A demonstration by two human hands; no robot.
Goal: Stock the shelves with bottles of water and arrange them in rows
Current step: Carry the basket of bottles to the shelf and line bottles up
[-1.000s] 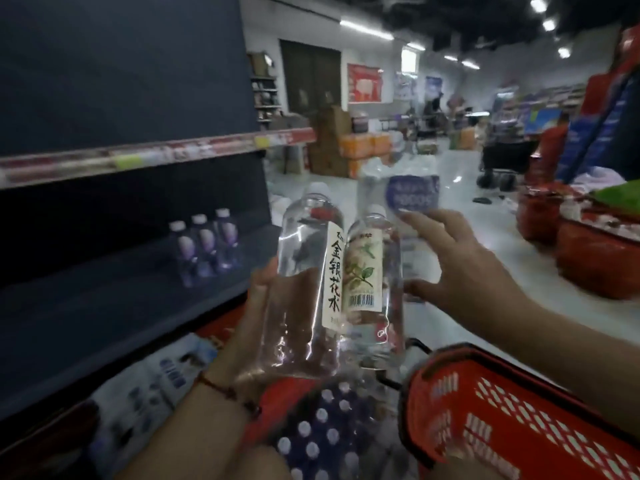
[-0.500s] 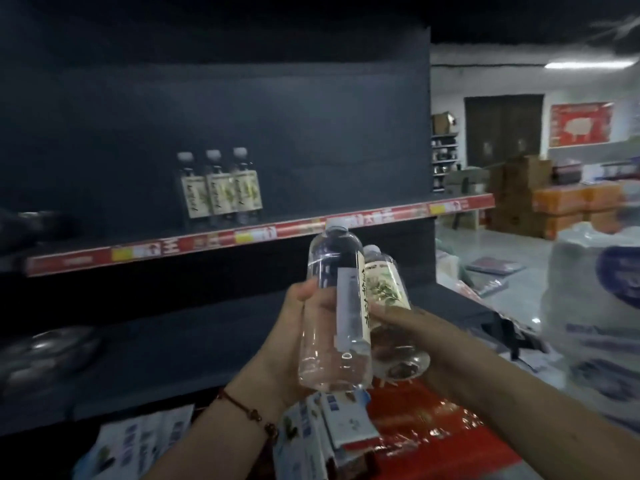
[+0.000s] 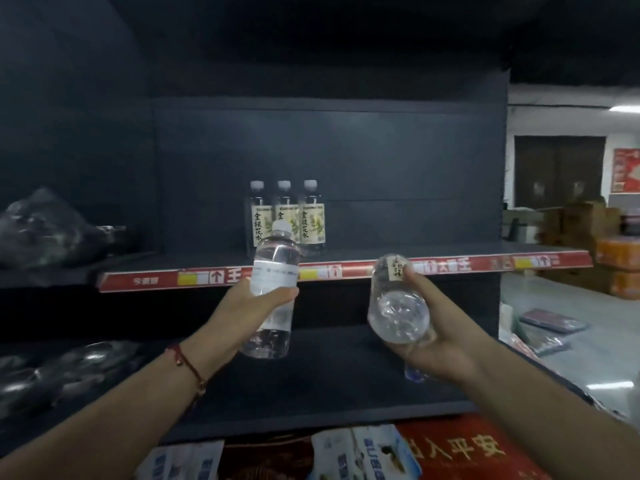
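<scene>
My left hand grips a clear water bottle upright, its white cap level with the shelf edge. My right hand holds a second clear bottle tipped forward, its base turned toward me. Both bottles hang in front of the dark upper shelf with its red price strip. On that shelf stand three labelled bottles side by side in a row, just behind the bottle in my left hand. Nothing stands on the shelf to their right.
A lower dark shelf runs below my hands. Crumpled plastic wrap lies on the left of the upper shelf, more wrap lower left. Printed packs sit at the bottom. Cardboard boxes and an aisle floor lie to the right.
My view swung left from the basket and aisle toward the shelf. The two bottles, held together a moment ago, have come apart, one in each hand, and both are raised toward the upper shelf.
</scene>
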